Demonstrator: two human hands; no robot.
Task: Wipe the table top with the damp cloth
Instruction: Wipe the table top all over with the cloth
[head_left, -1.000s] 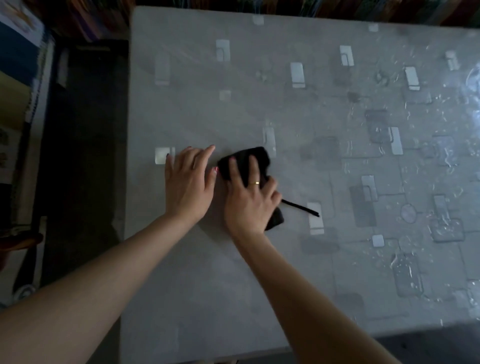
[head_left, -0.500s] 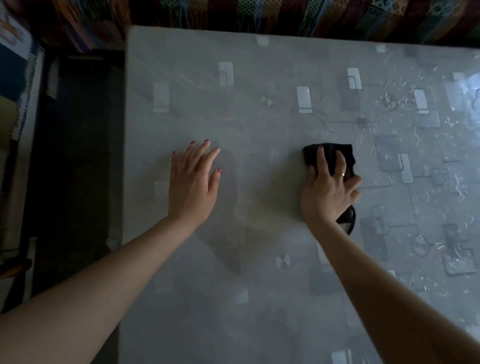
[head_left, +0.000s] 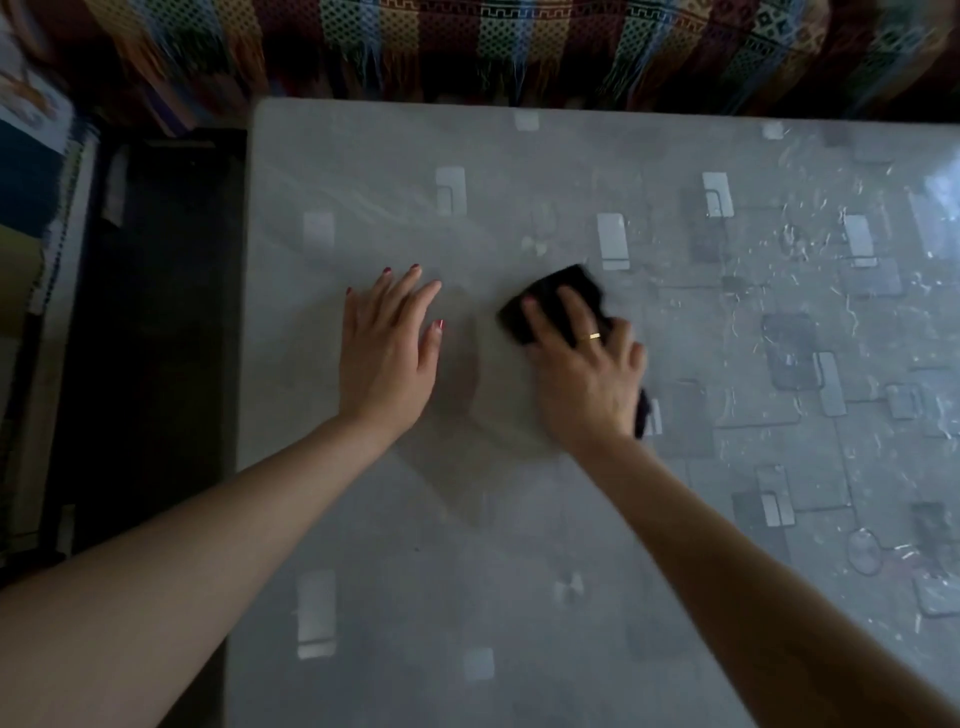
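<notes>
1. 2 hands were on the table top (head_left: 519, 519): the left hand (head_left: 387, 353) lay flat with its fingers straight and a little spread, holding nothing, and the right hand (head_left: 584, 374) pressed down on the damp cloth (head_left: 563, 288).
2. The cloth was dark and bunched; it lay under the right palm, showing beyond the fingertips and a little at the outer side of the wrist. It was just beside the left hand, not touching it.
3. The right fingers were almost straight on top of the cloth, pushing and not pinching it.
4. In my judgement the cloth was soft, light and limp, so it should slide easily on the glossy surface and may fold under itself.
5. The best hold seemed to be a flat palm on the middle of the cloth, so the edges stay spread.
</notes>
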